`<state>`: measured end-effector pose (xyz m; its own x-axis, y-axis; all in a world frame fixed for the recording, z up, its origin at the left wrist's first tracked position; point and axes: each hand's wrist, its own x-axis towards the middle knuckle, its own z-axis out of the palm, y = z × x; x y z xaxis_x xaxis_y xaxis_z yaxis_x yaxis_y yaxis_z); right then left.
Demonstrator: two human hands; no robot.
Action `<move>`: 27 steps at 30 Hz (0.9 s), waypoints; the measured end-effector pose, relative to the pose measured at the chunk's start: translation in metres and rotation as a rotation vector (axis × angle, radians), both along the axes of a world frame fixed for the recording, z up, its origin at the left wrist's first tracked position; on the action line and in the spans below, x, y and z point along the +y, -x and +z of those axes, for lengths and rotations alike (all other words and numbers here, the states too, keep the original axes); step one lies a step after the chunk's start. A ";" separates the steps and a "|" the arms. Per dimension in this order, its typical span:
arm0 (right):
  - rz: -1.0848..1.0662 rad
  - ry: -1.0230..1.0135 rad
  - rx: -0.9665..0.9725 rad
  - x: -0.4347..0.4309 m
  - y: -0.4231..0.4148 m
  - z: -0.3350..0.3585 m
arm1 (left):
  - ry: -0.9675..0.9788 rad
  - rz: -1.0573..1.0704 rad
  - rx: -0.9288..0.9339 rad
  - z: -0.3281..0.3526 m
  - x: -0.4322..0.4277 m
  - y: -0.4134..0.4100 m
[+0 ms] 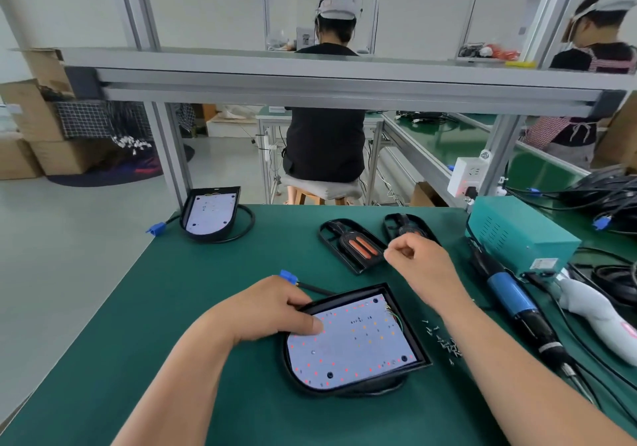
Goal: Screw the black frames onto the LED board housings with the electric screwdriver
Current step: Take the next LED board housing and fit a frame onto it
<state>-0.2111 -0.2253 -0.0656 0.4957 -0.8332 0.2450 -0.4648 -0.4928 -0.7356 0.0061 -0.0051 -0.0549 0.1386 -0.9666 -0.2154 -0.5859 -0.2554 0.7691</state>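
- On the green surface [172, 307] I count two LED board housings. The near housing [355, 338] is a black D-shaped tray holding a white board dotted with red LEDs, dead centre. The second housing [210, 213] sits way off at the far left corner.
- Two black frames, ribbed plastic and rounded at one end, lie side by side past the near housing. The nearer frame [351, 244] shows two orange strips; the farther frame [410, 226] is partly hidden.
- One electric screwdriver [524, 311], blue-and-black barrel, lying on the right.
- One loose scatter of tiny screws [444, 340], between it and the near housing.
- My left hand [272, 307] grips the near housing's rim, thumb flat on the board.
- My right hand [420, 259] hovers over the frames with fingers curled to the thumb. Can't tell if anything's pinched.
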 end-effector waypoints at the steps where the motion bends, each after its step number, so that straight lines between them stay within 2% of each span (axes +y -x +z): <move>1: 0.008 0.034 0.029 -0.005 -0.008 0.000 | 0.012 0.004 0.019 0.000 -0.001 0.000; 5: 0.095 0.207 0.212 -0.021 -0.042 0.002 | 0.079 0.024 0.102 0.000 -0.002 -0.001; 9: 0.152 0.302 0.493 -0.026 -0.069 0.002 | 0.127 0.095 0.132 -0.001 -0.001 0.000; 12: 0.138 0.333 0.565 -0.024 -0.076 0.000 | 0.141 0.126 0.157 -0.004 -0.002 0.000; 15: 0.133 0.300 0.500 -0.019 -0.071 0.003 | 0.133 0.141 0.166 -0.006 -0.002 0.000; 19: 0.188 0.160 0.271 -0.010 -0.041 0.015 | 0.120 0.139 0.205 -0.005 -0.002 0.006; 22: 0.248 0.128 0.122 0.000 -0.009 0.028 | 0.102 0.137 0.229 -0.007 -0.004 0.010; 27: 0.365 0.079 -0.004 0.019 0.042 0.040 | 0.071 0.170 0.231 -0.009 -0.006 0.017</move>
<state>-0.2528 -0.2063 -0.0256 0.7554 -0.5805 0.3040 -0.2454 -0.6807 -0.6902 -0.0107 -0.0109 -0.0635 0.2547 -0.9477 -0.1925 -0.3471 -0.2754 0.8965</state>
